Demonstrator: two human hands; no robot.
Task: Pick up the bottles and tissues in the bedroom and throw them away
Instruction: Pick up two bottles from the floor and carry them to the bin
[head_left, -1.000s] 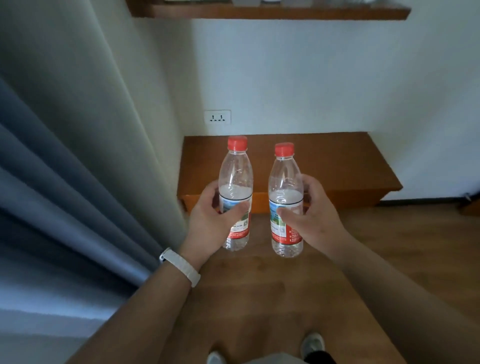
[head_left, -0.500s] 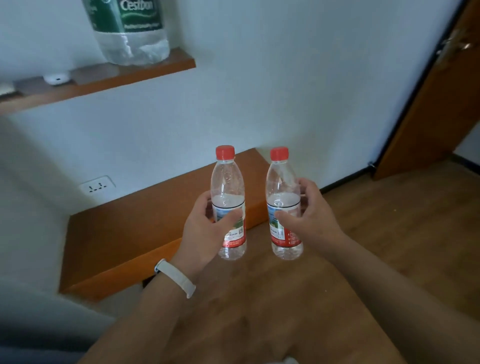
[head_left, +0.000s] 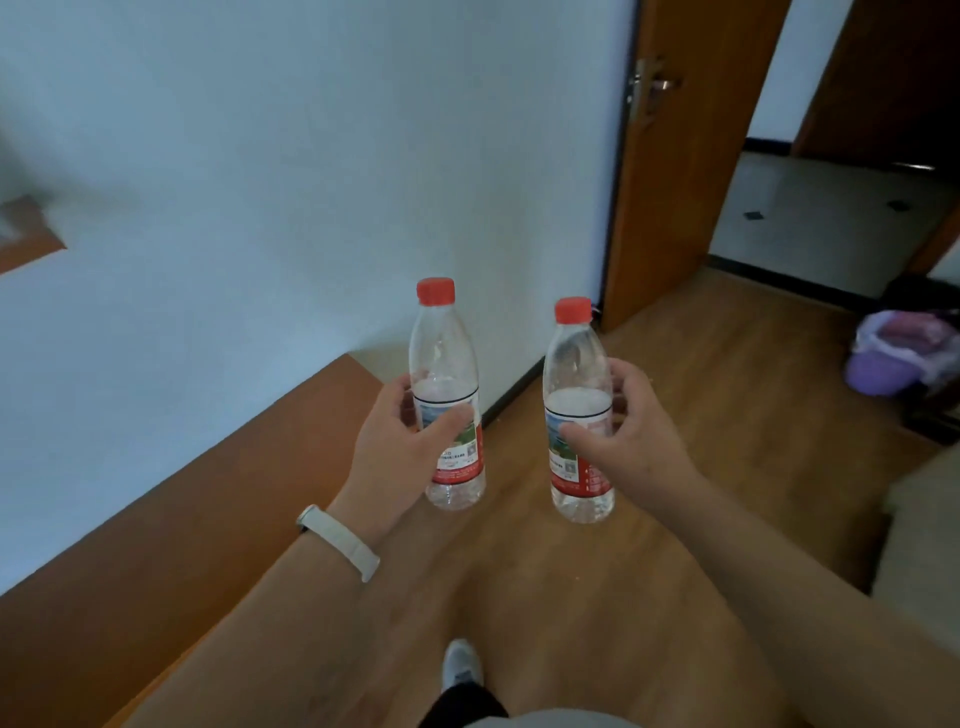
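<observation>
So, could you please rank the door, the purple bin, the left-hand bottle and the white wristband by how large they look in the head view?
1. door
2. left-hand bottle and purple bin: not ranked, since the bottle is near the camera and the bin is far off
3. white wristband

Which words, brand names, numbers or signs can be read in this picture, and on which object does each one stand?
No text can be read here.
On the left bottle, held in the left hand: the label has small print and a code square, too blurred to read.
On the right bottle, held in the right hand: its label is likewise too blurred to read.
Nothing else shows any writing.
</observation>
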